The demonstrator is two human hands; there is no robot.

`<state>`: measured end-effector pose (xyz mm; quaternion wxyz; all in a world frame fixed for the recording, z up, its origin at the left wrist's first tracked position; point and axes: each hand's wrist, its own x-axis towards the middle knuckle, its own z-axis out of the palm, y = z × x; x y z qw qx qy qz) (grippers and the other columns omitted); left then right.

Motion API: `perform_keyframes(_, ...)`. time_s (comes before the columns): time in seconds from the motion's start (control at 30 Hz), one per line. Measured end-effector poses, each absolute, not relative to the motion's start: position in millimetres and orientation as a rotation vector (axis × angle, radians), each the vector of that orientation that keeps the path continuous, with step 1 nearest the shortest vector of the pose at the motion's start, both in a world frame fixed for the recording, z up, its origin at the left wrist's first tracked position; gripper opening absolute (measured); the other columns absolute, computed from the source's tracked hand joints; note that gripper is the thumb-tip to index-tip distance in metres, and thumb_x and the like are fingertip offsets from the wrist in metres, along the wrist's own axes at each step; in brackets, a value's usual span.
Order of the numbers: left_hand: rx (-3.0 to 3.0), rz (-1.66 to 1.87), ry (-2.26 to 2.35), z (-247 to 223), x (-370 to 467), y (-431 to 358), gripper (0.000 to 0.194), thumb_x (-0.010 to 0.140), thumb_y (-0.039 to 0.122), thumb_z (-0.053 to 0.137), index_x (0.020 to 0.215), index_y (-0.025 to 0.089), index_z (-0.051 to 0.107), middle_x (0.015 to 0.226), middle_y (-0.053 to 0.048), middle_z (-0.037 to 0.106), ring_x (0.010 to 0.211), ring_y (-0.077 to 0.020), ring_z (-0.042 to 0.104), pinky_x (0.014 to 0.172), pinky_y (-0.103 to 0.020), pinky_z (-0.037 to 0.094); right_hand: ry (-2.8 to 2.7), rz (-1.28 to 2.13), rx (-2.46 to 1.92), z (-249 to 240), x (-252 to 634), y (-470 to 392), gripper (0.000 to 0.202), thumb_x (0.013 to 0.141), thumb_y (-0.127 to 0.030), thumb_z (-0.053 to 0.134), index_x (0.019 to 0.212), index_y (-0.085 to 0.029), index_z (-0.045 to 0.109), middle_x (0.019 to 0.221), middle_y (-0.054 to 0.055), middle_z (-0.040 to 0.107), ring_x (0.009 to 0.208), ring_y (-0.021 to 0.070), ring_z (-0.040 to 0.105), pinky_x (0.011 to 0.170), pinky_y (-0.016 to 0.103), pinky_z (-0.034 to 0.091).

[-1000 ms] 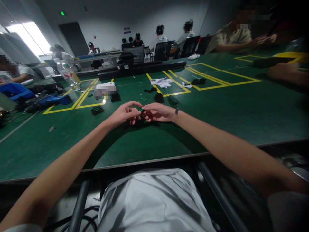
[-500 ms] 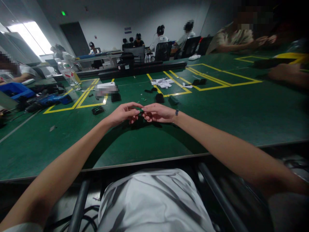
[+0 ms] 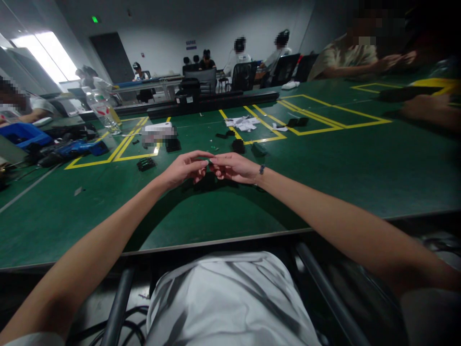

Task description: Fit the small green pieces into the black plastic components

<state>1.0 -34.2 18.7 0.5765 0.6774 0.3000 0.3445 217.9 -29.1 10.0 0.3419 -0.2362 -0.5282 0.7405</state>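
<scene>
My left hand point(image 3: 184, 169) and my right hand point(image 3: 235, 168) meet above the table, fingertips touching or nearly so. Between the pinched thumbs and index fingers is a small dark green piece point(image 3: 209, 165), mostly covered, so its kind cannot be made out. Just beyond my right hand lie a black ribbed block point(image 3: 238, 146) and a dark green block point(image 3: 258, 149). To the left of my left hand, a black part with green bits in it point(image 3: 146, 164) rests on the table.
The green table point(image 3: 230, 216) carries yellow tape outlines. Farther back lie white paper scraps point(image 3: 243, 123), small black pieces point(image 3: 225, 135) and another black block point(image 3: 173, 145). At left are a plastic bottle point(image 3: 104, 113), a blue tool point(image 3: 72, 150) and a blue bin point(image 3: 21, 134). People sit around.
Both hands stay in nearly the same place. My right fingers have shifted slightly left, closer to the left ones, and the green piece shows less than before.
</scene>
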Motion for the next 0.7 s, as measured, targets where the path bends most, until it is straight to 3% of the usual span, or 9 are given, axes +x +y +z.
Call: perform_keyframes(0.7, 1.435, 0.797, 0.677, 17.5, 2.7, -35.5, 0.042, 0.082, 0.031, 0.071, 0.122, 0.018, 0.067, 0.065, -0.001, 0.060, 0.055, -0.0096, 0.054, 0.049, -0.021, 0.042, -1.314, 1.976, -0.618, 10.6, 218.6, -31.1, 0.022, 0.077, -0.023, 0.079, 0.092, -0.012, 0.068, 0.081, 0.003, 0.064, 0.065, 0.0086, 0.057, 0.060, 0.023, 0.046)
